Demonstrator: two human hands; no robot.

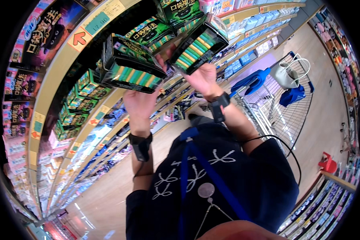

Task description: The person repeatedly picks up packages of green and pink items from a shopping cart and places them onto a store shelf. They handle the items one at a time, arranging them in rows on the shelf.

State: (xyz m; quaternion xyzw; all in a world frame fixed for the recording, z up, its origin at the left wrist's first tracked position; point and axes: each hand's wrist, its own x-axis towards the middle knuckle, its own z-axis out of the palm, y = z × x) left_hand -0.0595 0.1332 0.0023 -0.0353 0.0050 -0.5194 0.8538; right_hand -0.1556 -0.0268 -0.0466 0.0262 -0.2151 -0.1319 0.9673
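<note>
My left hand [141,103] grips a black pack [138,76] from below, its clear front showing a row of green and yellow individually wrapped items. In my right hand [203,78] is a similar black pack [195,52], tilted, with the same striped contents visible. Both packs are raised side by side before the shelf, their near corners close together. Fingertips show between them; the other fingers are largely hidden behind the packs. Just beyond, matching green-and-black packs [151,32] stand on the shelf, and more are stacked [78,102] to the left.
A curved-looking shelf edge [52,66] with price tags runs along the left. At right stands a metal shopping cart [291,123] carrying a white handbag [286,75] and blue bags [292,95]. A red stool-like object [328,162] is farther right, near other shelves [321,204].
</note>
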